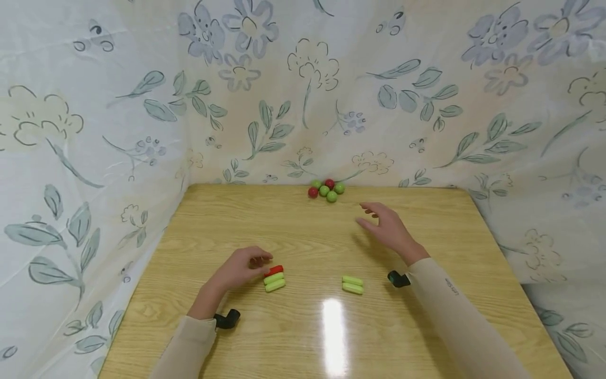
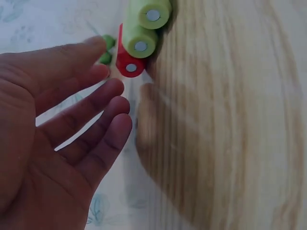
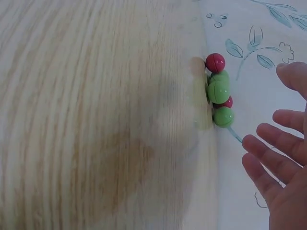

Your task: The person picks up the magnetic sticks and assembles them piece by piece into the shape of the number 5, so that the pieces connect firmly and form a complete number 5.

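Head view: wood-grain table [image 1: 307,226], pale yellow-brown, glossy, with a bright reflection near the front. Floral cloth [image 1: 312,105], pale and lightly creased, hangs behind and at both sides. Left hand [image 1: 240,266]: loosely curved, fingers beside the red rod [image 1: 273,270]; contact cannot be told here. Two lime-green rods [image 1: 275,285] lie alongside the red one on its near side, all short with rounded edges. A second green pair [image 1: 352,288] lies side by side to the right, directly on the table. Right hand [image 1: 385,229]: thumb and fingers apart, nothing held, above the table. At the back edge, a cluster of four green balls [image 1: 332,196] and two red balls [image 1: 313,192].

Left wrist view: fingers spread and slightly bent, palm bare, tips just short of the red rod. Rod ends round, each set with a silvery disc [image 2: 140,46]; sides smooth and matte.

Right wrist view: fingers relaxed and wide, apart from the balls. Balls glossy, smooth, with thin seam lines; some partly hidden.
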A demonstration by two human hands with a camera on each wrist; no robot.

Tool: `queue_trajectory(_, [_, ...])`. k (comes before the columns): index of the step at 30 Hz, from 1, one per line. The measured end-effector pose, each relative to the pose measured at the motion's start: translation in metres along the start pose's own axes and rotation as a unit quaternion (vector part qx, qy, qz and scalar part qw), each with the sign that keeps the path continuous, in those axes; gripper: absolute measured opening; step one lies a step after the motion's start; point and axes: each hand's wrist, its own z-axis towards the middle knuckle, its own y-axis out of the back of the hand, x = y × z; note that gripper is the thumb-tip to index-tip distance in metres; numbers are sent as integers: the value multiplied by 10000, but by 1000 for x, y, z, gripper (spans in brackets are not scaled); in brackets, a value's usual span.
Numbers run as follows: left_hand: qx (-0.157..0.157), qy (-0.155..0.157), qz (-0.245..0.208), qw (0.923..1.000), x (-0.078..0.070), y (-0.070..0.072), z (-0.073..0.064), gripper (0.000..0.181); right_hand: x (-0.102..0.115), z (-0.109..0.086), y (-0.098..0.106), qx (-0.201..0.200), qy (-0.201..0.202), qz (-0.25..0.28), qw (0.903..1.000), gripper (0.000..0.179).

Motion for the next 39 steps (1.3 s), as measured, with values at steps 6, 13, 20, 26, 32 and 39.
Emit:
queue_trajectory(6, [122, 17, -22, 9999, 6, -5, 1, 22, 0, 0, 0, -54, -28, 9, 10000, 56])
queue_trajectory(13, [78, -161, 116, 9998, 7, -7, 4, 16, -1, -3, 0, -57, -70, -5, 10000, 58])
queue_trajectory(20, [124, -91, 197, 9997, 3, -8, 8, 17, 3, -2, 0, -151, 22, -29, 9999, 53])
queue_trajectory(26, [184, -68, 364, 9991, 2, -9, 12, 16, 0, -1, -3, -140, 72, 45, 9999, 53])
queue_trajectory(32, [141, -67, 291, 9995, 0, -10, 25, 16, -1, -4, -4, -153, 78, 128, 9998, 52])
queue_trajectory(39, [24, -82, 293, 9995, -6, -8, 51, 16, -1, -2, -4, -170, 141, 185, 9996, 49])
